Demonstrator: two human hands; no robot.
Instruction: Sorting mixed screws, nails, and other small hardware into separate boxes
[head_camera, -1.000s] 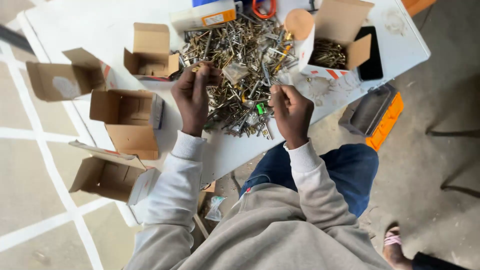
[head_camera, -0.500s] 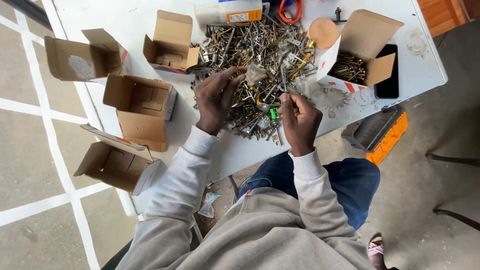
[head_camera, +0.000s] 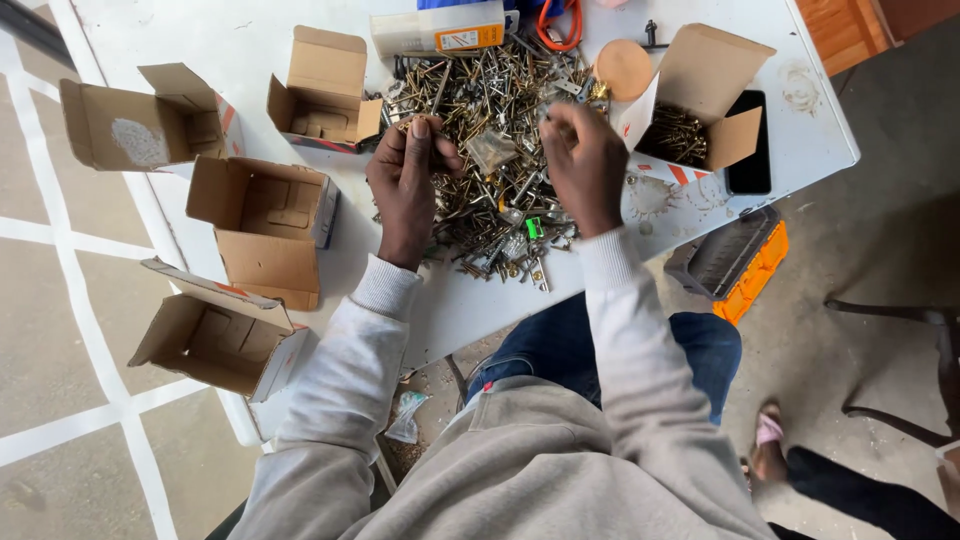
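A large pile of mixed screws and small metal hardware (head_camera: 500, 160) lies on the white table (head_camera: 200, 30). My left hand (head_camera: 408, 185) hovers over the pile's left side, fingers pinched on a small screw at its fingertips. Over the pile's right side, my right hand (head_camera: 583, 165) has its fingers curled around a few small pieces; what exactly it grips is hidden. A small green piece (head_camera: 534, 228) shows in the pile between my wrists.
Several open cardboard boxes (head_camera: 265, 225) stand at the left of the table. Another open box with screws inside (head_camera: 690, 125) is at the right, beside a black phone (head_camera: 750, 145). An orange-and-grey case (head_camera: 735, 265) sits below the table edge. A round tan lid (head_camera: 625, 68) lies nearby.
Both hands stay over the pile, fingers working at small pieces. The view has shifted slightly, so the table sits a little differently in frame.
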